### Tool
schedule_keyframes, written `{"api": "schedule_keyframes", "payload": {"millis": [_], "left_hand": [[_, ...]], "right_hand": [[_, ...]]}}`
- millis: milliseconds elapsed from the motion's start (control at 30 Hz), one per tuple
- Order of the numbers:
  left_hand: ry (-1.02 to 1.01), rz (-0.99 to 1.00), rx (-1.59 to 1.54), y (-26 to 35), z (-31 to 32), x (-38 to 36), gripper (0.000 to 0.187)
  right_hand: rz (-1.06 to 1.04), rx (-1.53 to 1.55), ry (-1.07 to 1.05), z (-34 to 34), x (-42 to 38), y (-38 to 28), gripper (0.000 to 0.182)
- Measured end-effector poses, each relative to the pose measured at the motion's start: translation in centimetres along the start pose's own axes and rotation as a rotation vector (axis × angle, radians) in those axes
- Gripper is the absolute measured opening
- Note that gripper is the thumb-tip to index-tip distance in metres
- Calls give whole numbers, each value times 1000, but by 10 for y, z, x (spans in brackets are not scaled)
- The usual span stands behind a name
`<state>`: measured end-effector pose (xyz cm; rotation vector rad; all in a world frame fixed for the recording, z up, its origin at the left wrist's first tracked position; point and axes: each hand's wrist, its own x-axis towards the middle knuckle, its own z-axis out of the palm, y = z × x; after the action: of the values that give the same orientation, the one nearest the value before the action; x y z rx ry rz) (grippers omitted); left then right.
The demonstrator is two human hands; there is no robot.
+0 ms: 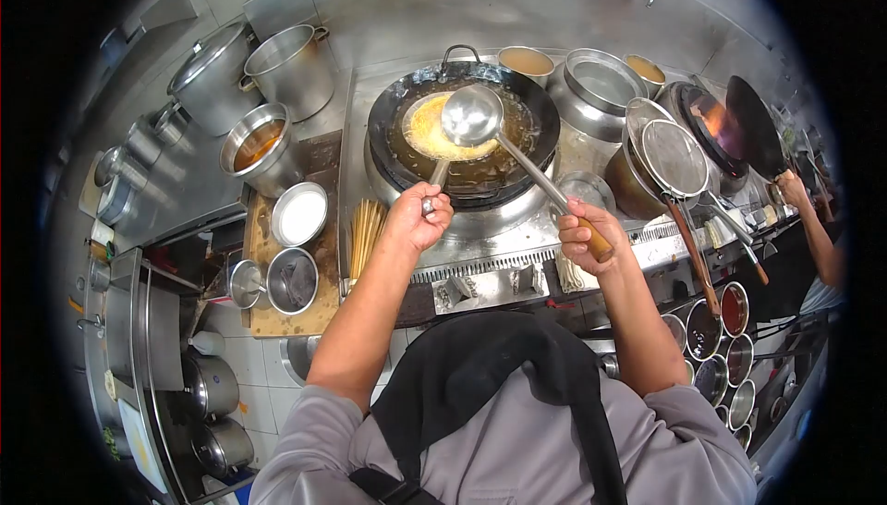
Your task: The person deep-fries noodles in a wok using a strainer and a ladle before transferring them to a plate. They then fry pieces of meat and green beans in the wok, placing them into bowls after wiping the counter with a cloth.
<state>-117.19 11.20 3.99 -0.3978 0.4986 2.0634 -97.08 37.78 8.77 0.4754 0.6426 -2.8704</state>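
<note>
My left hand point(418, 217) is closed round the metal handle of a round strainer point(413, 146), which sits low in the large black wok point(382, 126). Frothy yellow food point(428, 124) fills the strainer. My right hand point(589, 233) grips a long steel ladle point(472, 115) near its wooden handle end. The ladle's bowl overlaps the strainer in this view and hides part of the yellow food. Dark, shiny oil surrounds the strainer inside the wok.
Bowls of white powder point(300, 217) and a pot of orange liquid point(257, 140) stand left. Wooden sticks point(368, 228) lie by the wok. Wire strainers point(674, 158) rest on a pot at right. Another person's hand point(791, 189) holds a second wok point(750, 126) beside a flame.
</note>
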Motion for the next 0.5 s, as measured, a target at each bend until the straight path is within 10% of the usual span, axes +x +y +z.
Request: {"api": "schedule_keyframes", "payload": {"millis": [167, 233, 500], "left_hand": [[-31, -52, -54, 4, 0, -5, 15], [-11, -43, -23, 2, 4, -7, 15], [2, -43, 40, 3, 6, -6, 15]], "right_hand": [[-98, -262, 203, 5, 20, 0, 26], [-370, -989, 332, 11, 42, 17, 39], [-136, -157, 0, 39, 49, 14, 30]]}}
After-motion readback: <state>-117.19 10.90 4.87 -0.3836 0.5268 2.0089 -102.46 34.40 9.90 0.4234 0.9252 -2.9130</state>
